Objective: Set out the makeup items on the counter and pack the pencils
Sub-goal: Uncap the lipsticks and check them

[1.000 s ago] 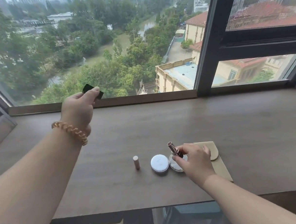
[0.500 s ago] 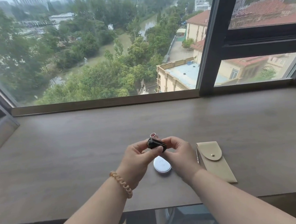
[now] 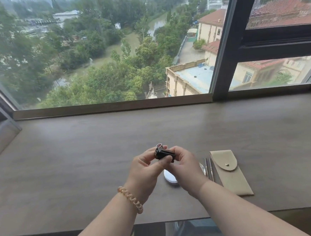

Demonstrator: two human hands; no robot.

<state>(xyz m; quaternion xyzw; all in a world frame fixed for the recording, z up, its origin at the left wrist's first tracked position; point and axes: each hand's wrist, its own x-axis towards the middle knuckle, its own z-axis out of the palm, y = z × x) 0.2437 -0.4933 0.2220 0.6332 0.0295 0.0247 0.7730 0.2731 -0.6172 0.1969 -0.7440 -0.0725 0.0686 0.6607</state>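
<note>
Surface: a dark wood-grain desk [image 3: 81,169] is spanning the lower half of the frame, butting against a wide window [image 3: 109,47] that is showing trees and red-roofed buildings.
Centre: your left grip [image 3: 145,172] and right grip [image 3: 187,171] are both pinching a black lipstick case [image 3: 163,155] above the desk.
Beneath them: a white round compact [image 3: 169,175] is lying flat.
Right of centre: two slim pencils [image 3: 209,169] are lying just beside a beige snap pouch [image 3: 230,173], flap closed.
Markings on the case are too small to read.
</note>
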